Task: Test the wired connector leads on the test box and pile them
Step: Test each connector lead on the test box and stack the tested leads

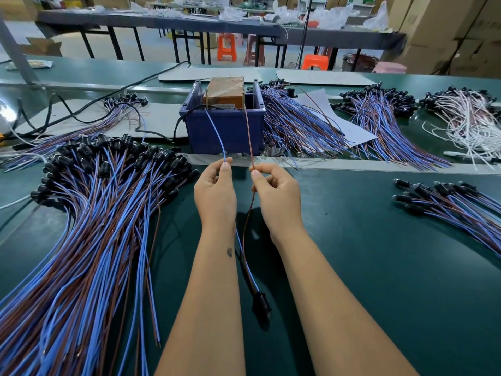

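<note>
Fingers pinch both wires — left hand [215,189] the blue wire [215,132], right hand [276,192] the brown wire [249,131].

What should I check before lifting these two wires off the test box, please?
1. Left hand pinches the blue wire: ok.
2. Right hand pinches the brown wire: ok.
3. Both wire tips reach the pins on the test box: ok, though contact is too small to confirm.
4. Test result showing: cannot tell.
5. Black connector hangs free between the forearms: ok.
6. Big pile lies left, within reach: ok.
</note>
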`<act>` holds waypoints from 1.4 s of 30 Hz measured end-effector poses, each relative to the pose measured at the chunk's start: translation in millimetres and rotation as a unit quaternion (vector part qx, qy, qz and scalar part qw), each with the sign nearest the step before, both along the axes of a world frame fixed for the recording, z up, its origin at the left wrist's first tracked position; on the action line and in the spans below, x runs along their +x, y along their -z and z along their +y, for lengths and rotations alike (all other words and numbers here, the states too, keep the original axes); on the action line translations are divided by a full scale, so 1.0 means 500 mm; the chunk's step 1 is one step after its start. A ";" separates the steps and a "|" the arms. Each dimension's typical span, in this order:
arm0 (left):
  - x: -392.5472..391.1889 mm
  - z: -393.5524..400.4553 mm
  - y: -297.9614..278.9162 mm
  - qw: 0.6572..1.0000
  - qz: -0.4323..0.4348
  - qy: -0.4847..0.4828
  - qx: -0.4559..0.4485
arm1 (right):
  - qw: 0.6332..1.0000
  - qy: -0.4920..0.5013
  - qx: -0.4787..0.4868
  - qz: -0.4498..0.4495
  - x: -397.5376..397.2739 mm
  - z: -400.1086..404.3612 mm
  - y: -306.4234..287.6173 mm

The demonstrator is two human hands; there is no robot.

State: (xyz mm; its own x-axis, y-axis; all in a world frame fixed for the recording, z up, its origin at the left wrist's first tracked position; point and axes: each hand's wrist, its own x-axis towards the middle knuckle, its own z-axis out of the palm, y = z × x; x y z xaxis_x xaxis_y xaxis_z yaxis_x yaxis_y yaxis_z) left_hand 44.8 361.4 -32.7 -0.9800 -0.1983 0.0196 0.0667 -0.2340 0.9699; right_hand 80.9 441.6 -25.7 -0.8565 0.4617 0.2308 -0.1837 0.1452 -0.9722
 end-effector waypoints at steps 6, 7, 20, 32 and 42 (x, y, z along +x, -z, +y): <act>-0.008 -0.004 -0.003 0.999 -0.017 0.015 0.026 | 1.000 0.004 0.002 -0.003 -0.005 0.000 0.004; -0.008 -0.006 -0.003 0.999 -0.020 0.018 0.035 | 1.000 0.005 0.000 -0.004 -0.006 0.000 0.005; -0.013 -0.009 -0.007 0.998 -0.035 0.034 0.044 | 1.000 0.004 0.001 -0.010 -0.010 0.000 0.005; -0.013 -0.008 -0.008 0.998 -0.030 0.052 0.027 | 1.000 -0.005 0.019 -0.016 -0.009 -0.003 0.003; -0.011 -0.010 -0.008 0.998 -0.022 0.057 0.023 | 1.000 0.005 0.014 -0.012 -0.007 -0.002 0.001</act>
